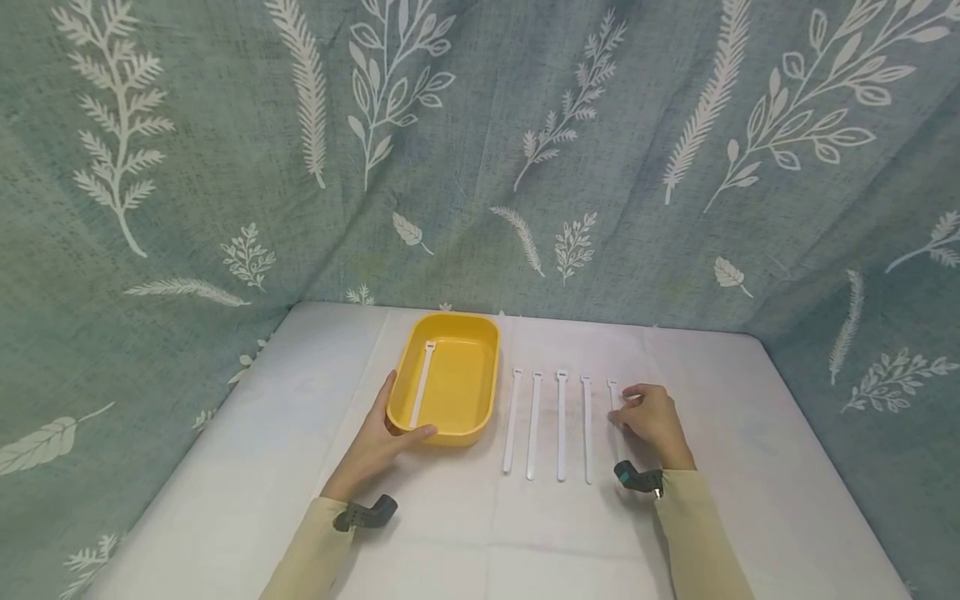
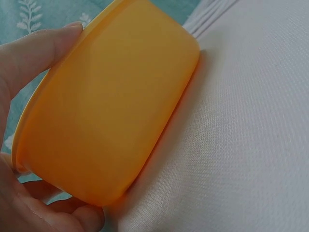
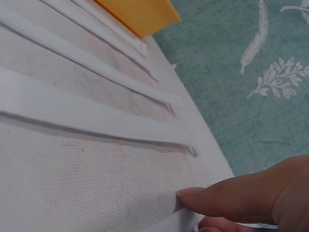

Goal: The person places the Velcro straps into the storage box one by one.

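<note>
My left hand (image 1: 377, 442) grips the near left corner of a yellow plastic tray (image 1: 489, 392), thumb over the near rim and fingers along the left side. In the left wrist view the tray's outer wall (image 2: 111, 106) fills the middle. One white cable strap (image 1: 423, 382) with a slotted head lies lengthwise inside, along the left. Right of the tray, several similar white straps (image 1: 561, 425) lie side by side, heads pointing away. At the rightmost strap (image 1: 613, 396), my right hand (image 1: 654, 421) pinches it below the head; the right wrist view shows thumb and fingertips at its edge.
A white cloth (image 1: 435, 533) covers the table. Blue-green curtains (image 1: 465, 167) with white leaf prints stand behind the table and at both sides. A dark wrist camera is strapped over each light sleeve (image 1: 311, 550).
</note>
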Tool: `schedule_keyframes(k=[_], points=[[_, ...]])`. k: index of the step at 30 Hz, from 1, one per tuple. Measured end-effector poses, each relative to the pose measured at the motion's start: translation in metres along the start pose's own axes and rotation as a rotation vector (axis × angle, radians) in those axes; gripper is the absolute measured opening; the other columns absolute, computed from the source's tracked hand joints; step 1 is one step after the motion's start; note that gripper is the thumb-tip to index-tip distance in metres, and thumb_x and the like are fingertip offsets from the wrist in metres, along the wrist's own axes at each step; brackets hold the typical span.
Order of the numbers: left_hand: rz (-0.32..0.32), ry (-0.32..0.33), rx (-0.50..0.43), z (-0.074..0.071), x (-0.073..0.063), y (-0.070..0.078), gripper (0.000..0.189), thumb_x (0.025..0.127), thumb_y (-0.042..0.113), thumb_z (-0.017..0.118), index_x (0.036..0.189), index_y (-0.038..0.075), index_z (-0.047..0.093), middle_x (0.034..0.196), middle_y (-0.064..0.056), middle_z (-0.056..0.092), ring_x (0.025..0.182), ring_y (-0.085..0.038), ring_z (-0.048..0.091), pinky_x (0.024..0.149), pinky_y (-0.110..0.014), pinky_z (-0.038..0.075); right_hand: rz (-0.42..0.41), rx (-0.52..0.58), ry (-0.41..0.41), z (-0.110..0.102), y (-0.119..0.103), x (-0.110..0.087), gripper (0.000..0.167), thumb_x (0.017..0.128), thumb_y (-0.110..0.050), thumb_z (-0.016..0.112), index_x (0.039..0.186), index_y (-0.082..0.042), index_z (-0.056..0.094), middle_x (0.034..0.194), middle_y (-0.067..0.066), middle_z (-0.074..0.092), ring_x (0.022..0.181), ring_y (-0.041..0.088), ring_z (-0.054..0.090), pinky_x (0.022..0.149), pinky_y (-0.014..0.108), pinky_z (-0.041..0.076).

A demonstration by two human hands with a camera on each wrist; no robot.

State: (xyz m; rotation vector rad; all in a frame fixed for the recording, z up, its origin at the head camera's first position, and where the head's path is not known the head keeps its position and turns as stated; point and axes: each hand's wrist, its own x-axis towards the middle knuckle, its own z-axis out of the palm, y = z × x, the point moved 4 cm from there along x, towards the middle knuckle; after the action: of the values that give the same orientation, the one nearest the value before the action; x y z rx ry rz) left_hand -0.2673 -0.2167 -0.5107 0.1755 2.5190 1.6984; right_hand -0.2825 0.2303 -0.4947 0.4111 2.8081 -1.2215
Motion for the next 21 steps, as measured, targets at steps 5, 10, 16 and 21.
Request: schedule_keyframes(k=[5,10,16,21], points=[[-0.004,-0.003,-0.005,0.0,0.0002,0.0001,0.124,0.086,0.038,0.085,0.167,0.024,-0.007,0.176,-0.009,0.009,0.159,-0.035,0.026,0.127,-0.052,0.032,-0.005,-0.009,0.011,0.0004,0.0001,0.0003,0.049,0.082,-0.009,0.08,0.125,0.009,0.064,0.094,0.02,0.073,0.075,0.023,0.067,0.065,0.03,0.055],[-0.002,-0.002,-0.016,0.0004,0.001,0.0007,0.124,0.086,0.036,0.086,0.167,0.028,-0.007,0.176,-0.008,0.01,0.159,-0.034,0.027,0.127,-0.051,0.032,-0.02,-0.023,0.015,-0.0014,-0.0013,-0.0001,0.045,0.084,-0.007,0.077,0.123,0.01,0.065,0.098,0.023,0.073,0.077,0.024,0.069,0.067,0.032,0.058],[0.012,-0.007,-0.031,0.0004,0.0013,0.0014,0.123,0.086,0.036,0.086,0.167,0.027,-0.007,0.176,-0.008,0.01,0.159,-0.034,0.028,0.127,-0.051,0.032,-0.022,-0.04,0.014,-0.0044,-0.0034,-0.0005,0.036,0.085,-0.005,0.071,0.118,0.01,0.068,0.104,0.027,0.073,0.082,0.029,0.072,0.072,0.039,0.062],[0.011,-0.008,-0.031,0.0004,0.0014,0.0007,0.124,0.086,0.036,0.086,0.167,0.027,-0.007,0.176,-0.008,0.01,0.158,-0.034,0.028,0.127,-0.051,0.033,-0.019,-0.041,0.011,-0.0058,-0.0032,-0.0023,0.033,0.086,-0.004,0.068,0.115,0.01,0.069,0.104,0.027,0.074,0.084,0.029,0.072,0.074,0.04,0.063]])
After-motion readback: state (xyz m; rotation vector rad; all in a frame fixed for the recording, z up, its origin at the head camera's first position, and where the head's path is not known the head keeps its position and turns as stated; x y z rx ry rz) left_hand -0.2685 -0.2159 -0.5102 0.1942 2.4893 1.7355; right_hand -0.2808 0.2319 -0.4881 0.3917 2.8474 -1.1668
